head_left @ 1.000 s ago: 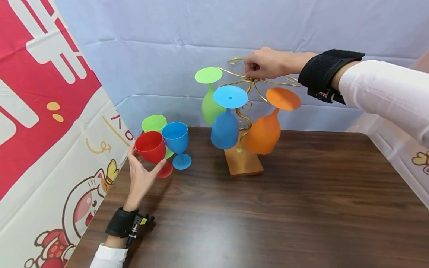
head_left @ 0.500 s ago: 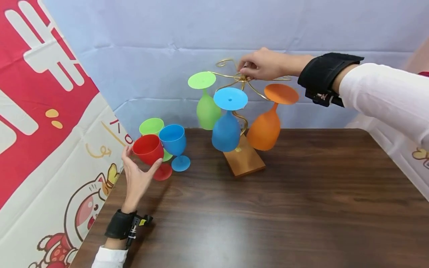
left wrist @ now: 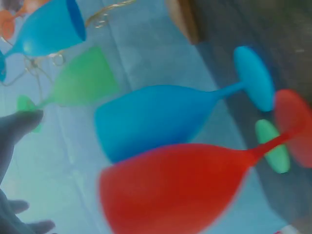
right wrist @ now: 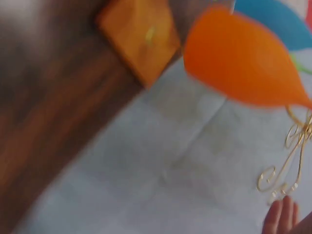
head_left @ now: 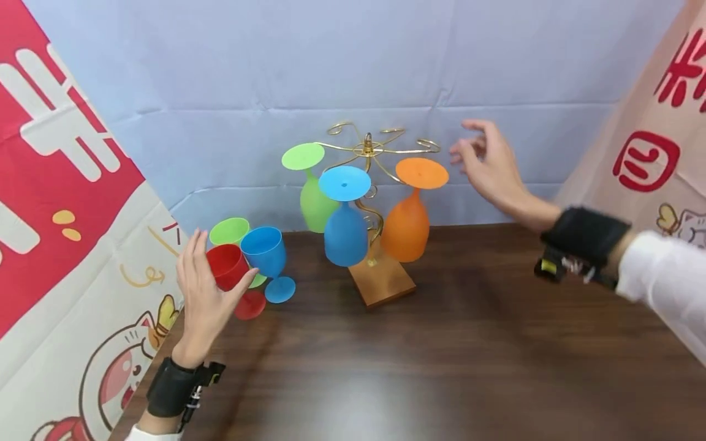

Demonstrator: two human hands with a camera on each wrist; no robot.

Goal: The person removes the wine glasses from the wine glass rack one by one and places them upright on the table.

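Note:
My left hand [head_left: 205, 297], thumb and fingers spread, is beside the red goblet [head_left: 227, 269]; the left wrist view shows a gap between hand [left wrist: 14, 139] and the red goblet [left wrist: 175, 187]. Close behind it stand a blue goblet [head_left: 267, 252] and a green goblet [head_left: 228, 230], partly hidden. A gold wire rack [head_left: 368, 146] carries an upside-down green goblet [head_left: 315, 201], blue goblet [head_left: 345, 236] and orange goblet [head_left: 407, 228] by their feet. To the rack's right, my right hand [head_left: 493, 168] is in the air, fingers loosely bent and holding nothing.
The rack's square wooden base [head_left: 383, 282] rests on a dark wooden table [head_left: 419, 367]. A pale cloth [head_left: 220, 73] hangs behind, and printed cloths stand at the left and right. Several bare curled arms [head_left: 427, 146] stick out from the rack's back and right.
My right hand has let go of the rack's top and moved right. The rack turned slightly earlier. My left hand has loosened from the red goblet and risen a little. The head view has shifted.

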